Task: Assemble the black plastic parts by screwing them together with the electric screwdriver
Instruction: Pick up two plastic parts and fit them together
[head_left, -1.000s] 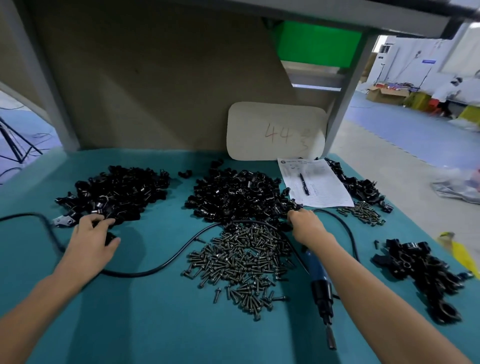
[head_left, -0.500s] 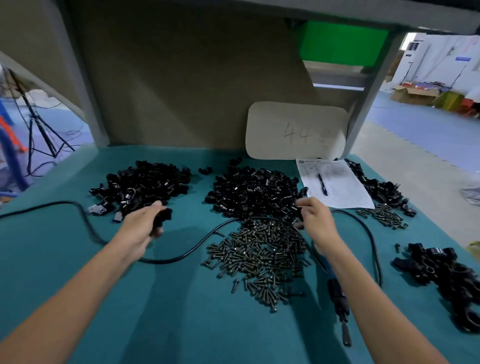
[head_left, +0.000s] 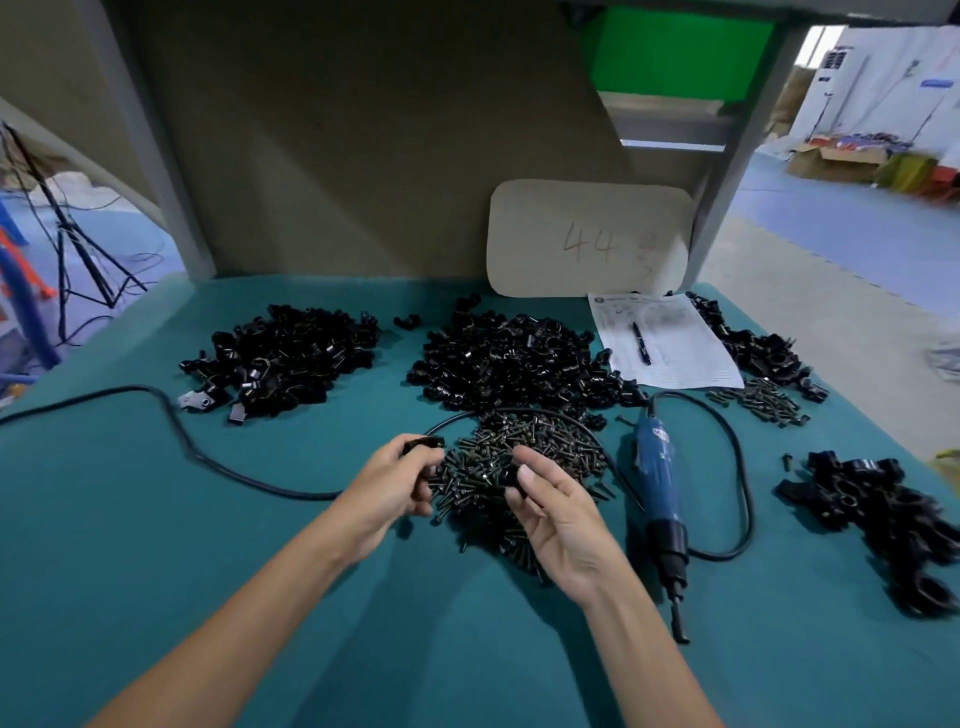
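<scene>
My left grip (head_left: 392, 486) is curled around a black plastic part (head_left: 425, 444), which it holds just above the near-left rim of the screw pile (head_left: 550, 447). My right grip (head_left: 553, 512) hangs over the near side of the same pile, with thumb and fingers pinching a small dark piece (head_left: 513, 475) that is hard to make out against the screws. The two grips face each other, close but not touching.

The electric screwdriver (head_left: 657, 470) lies flat on the desk (head_left: 156, 545) just to the right of my right wrist, with its bit pointing toward me. Its cable (head_left: 234, 470) loops behind the screws and runs off to the desk's left edge. Another loop bulges out on the tool's right side.

Behind the screws lies the middle heap of black parts (head_left: 509, 358), and a left heap (head_left: 291, 358) lies well apart from it. A sheet of paper (head_left: 675, 358) with a pen (head_left: 640, 344) on it lies at the back right, below a card marked 44 (head_left: 587, 239).

A near-right heap (head_left: 883, 514) sits close to the desk's right edge. A board closes off the back of the desk. Bare teal surface stretches wide at the front left and under my forearms.
</scene>
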